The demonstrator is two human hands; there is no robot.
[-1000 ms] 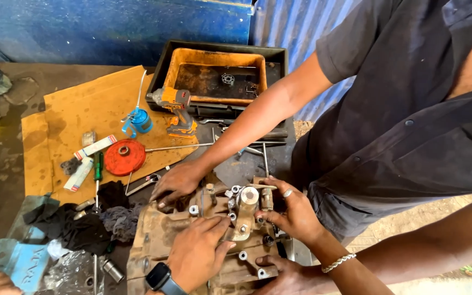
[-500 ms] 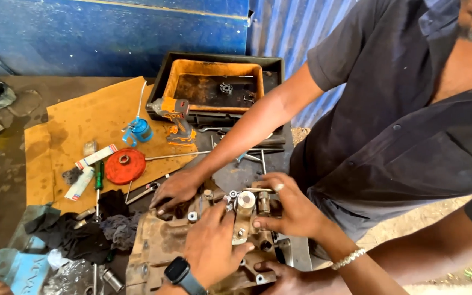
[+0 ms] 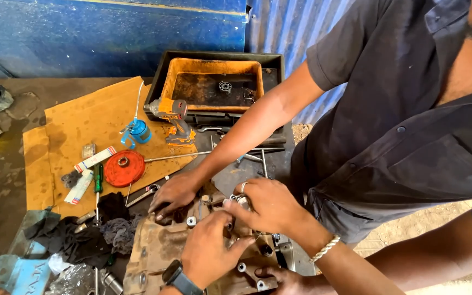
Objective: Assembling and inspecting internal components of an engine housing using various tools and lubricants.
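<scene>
Grimy tan cast-metal engine casing (image 3: 157, 248) lies on the floor; it looks heavy, rigid and oily, so I'd take its outer edges. My left hand (image 3: 211, 251) rests spread on it, grip loose and holding nothing. My right hand (image 3: 282, 276) is half hidden, so I cannot tell its grip.

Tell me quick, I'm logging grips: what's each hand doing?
Left hand: pressed on engine casing, grip hidden.
Right hand: closed on small metal fitting.

Four hands (image 3: 214, 254), one drill (image 3: 173, 117), one red disc (image 3: 124, 168)
</scene>
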